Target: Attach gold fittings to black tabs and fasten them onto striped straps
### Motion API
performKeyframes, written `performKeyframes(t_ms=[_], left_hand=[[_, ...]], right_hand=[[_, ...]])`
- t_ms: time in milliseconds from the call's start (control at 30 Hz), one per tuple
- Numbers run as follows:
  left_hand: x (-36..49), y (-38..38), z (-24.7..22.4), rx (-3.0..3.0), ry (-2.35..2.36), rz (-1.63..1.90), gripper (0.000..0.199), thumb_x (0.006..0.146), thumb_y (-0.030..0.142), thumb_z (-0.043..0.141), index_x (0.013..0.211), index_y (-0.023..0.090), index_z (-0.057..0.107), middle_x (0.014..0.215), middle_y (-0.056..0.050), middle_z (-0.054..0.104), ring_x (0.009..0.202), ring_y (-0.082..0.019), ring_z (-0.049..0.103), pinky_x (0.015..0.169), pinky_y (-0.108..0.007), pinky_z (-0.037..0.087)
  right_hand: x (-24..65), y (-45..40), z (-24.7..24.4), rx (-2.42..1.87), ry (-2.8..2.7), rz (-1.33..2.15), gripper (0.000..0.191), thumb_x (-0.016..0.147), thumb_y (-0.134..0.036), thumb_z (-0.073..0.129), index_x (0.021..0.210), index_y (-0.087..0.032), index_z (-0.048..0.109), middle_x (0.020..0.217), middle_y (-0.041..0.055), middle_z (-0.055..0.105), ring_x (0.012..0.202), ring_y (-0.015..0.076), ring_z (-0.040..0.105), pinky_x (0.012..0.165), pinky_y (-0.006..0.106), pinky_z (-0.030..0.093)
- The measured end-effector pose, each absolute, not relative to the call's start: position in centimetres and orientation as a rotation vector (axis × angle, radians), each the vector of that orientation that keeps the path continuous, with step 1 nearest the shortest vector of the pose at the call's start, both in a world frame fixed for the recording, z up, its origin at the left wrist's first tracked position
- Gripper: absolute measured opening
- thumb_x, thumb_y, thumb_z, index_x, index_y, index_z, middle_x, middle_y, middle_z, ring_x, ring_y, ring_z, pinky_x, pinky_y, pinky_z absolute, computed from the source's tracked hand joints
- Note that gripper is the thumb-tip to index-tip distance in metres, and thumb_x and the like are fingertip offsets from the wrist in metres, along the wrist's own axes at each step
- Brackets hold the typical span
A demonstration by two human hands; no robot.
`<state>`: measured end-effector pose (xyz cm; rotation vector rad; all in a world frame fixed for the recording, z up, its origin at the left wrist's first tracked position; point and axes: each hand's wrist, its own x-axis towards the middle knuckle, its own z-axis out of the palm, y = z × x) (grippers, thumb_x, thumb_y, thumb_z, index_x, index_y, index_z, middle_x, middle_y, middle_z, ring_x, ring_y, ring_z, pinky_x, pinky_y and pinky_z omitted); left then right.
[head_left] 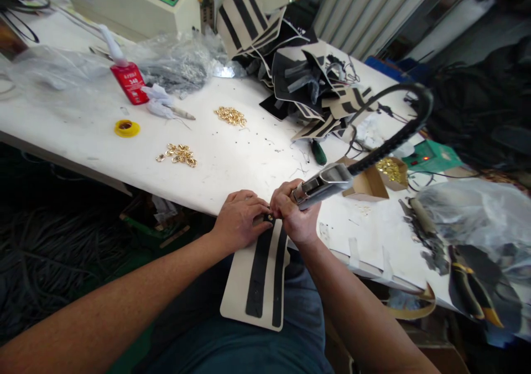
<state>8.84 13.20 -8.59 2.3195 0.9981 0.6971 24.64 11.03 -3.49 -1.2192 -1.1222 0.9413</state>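
My right hand [292, 211] is wrapped round a grey electric screwdriver [326, 185], whose thick black cord arches up and back to the right. The tool's tip is hidden by my fingers. Under both hands a beige panel with two black straps [236, 294] lies at the table's front edge and hangs over my lap. My left hand [243, 219] grips the panel's upper end, thumb and fingers beside a small gold fitting [270, 217] on the black strap. The two hands almost touch there.
Small gold buckles lie in two piles [180, 154] [230, 116]. Near them are a yellow ring [126, 128] and a red glue bottle [129, 83]. More striped panels [244, 17] are heaped behind. Cardboard boxes [369, 186], a green power unit [433, 155] and pliers [473, 288] sit rightward.
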Motion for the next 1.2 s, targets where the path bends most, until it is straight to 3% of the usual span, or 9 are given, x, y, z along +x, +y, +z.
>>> performKeyframes(t_ms=[333,500,600,700,800,900,1033,1200], left_hand=[[9.2,13.1,-8.4,2.314,1.014,0.6,0.024,0.087,0.038,0.079,0.11,0.03,0.077,0.119,-0.001,0.079,0.125,-0.029,0.06,0.109,-0.05,0.043],[9.4,12.8,-7.3,2.405,1.038,0.583,0.023,0.084,0.034,0.08,0.104,0.024,0.075,0.115,-0.007,0.078,0.116,-0.031,0.065,0.1,-0.049,0.05],[9.6,12.5,-6.4,2.435,1.049,0.541,0.028,0.083,0.034,0.082,0.108,0.025,0.073,0.118,-0.007,0.077,0.117,-0.03,0.065,0.102,-0.048,0.05],[9.9,12.5,-5.6,2.43,1.092,0.464,0.042,0.084,0.035,0.08,0.124,0.026,0.07,0.126,-0.01,0.075,0.122,-0.034,0.063,0.104,-0.053,0.047],[10.4,13.0,-4.8,2.391,1.162,0.375,0.056,0.078,0.039,0.082,0.128,0.02,0.069,0.127,-0.017,0.074,0.126,-0.042,0.06,0.103,-0.057,0.046],[10.8,13.8,-4.0,2.309,1.174,0.271,0.053,0.069,0.039,0.086,0.116,0.019,0.075,0.114,-0.016,0.077,0.113,-0.039,0.067,0.092,-0.048,0.051],[10.8,13.9,-3.3,2.16,1.141,0.168,0.023,0.067,0.038,0.083,0.083,0.023,0.075,0.08,-0.003,0.077,0.078,-0.027,0.071,0.069,-0.033,0.05],[9.8,12.7,-2.8,1.933,1.124,0.22,0.017,0.074,0.035,0.075,0.083,0.021,0.072,0.08,-0.001,0.077,0.079,-0.024,0.071,0.068,-0.031,0.05]], right_hand=[[24.0,10.7,-2.4,-1.318,-1.13,0.841,0.033,0.081,-0.029,0.07,0.056,-0.021,0.05,0.054,-0.0033,0.051,0.049,0.0109,0.045,0.048,0.027,0.038],[24.4,11.5,-1.7,-1.311,-1.167,1.039,0.049,0.076,-0.054,0.083,0.058,-0.02,0.053,0.051,-0.0034,0.052,0.047,0.0105,0.045,0.045,0.025,0.036],[25.3,12.2,-1.0,-1.193,-1.102,1.1,0.055,0.081,-0.068,0.075,0.065,-0.019,0.057,0.054,-0.0021,0.056,0.047,0.0109,0.049,0.046,0.024,0.038],[27.3,12.6,0.0,-1.179,-1.019,0.994,0.056,0.086,-0.075,0.066,0.084,-0.019,0.062,0.061,-0.0024,0.059,0.05,0.0123,0.054,0.048,0.024,0.042],[30.2,12.3,0.6,-1.536,-1.221,0.765,0.059,0.092,-0.078,0.053,0.097,-0.02,0.063,0.069,-0.0001,0.064,0.059,0.0157,0.06,0.055,0.025,0.045],[33.2,11.3,0.0,-2.034,-1.622,0.43,0.054,0.101,-0.07,0.043,0.108,-0.022,0.066,0.089,0.0058,0.072,0.079,0.0214,0.067,0.068,0.029,0.047],[35.8,9.8,-2.3,-2.235,-1.731,0.266,0.039,0.095,-0.052,0.063,0.12,-0.023,0.071,0.112,0.0125,0.073,0.097,0.0279,0.067,0.083,0.035,0.047],[37.0,8.3,-3.7,-2.24,-1.742,0.197,0.047,0.088,-0.042,0.074,0.13,-0.021,0.071,0.125,0.0164,0.069,0.121,0.0352,0.059,0.103,0.045,0.043]])
